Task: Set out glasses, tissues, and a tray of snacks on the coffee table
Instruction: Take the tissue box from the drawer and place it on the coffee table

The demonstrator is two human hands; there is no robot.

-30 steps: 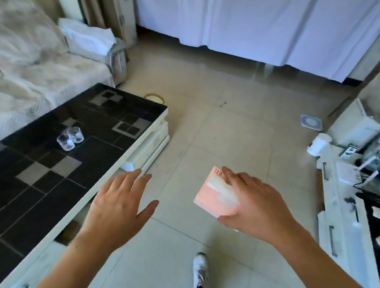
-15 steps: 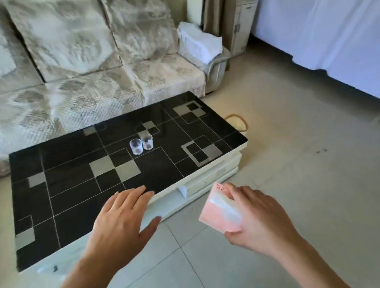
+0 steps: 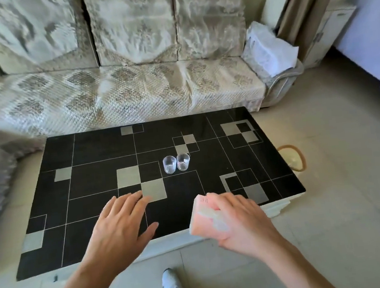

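- While the person has turned to face the coffee table (image 3: 85, 162) squarely, the right hand (image 3: 240, 221) still grips the pink tissue pack (image 3: 204, 216) over its near edge.
- Left hand (image 3: 117, 226) hovers spread, empty.
- Two glasses (image 3: 176, 163) already stand mid-table; tissues go down next, I judge.

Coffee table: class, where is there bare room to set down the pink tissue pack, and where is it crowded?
Bare: the table's left half and its right end beyond the two glasses. Crowded only at those glasses, centre. The right hand holds the tissue pack.
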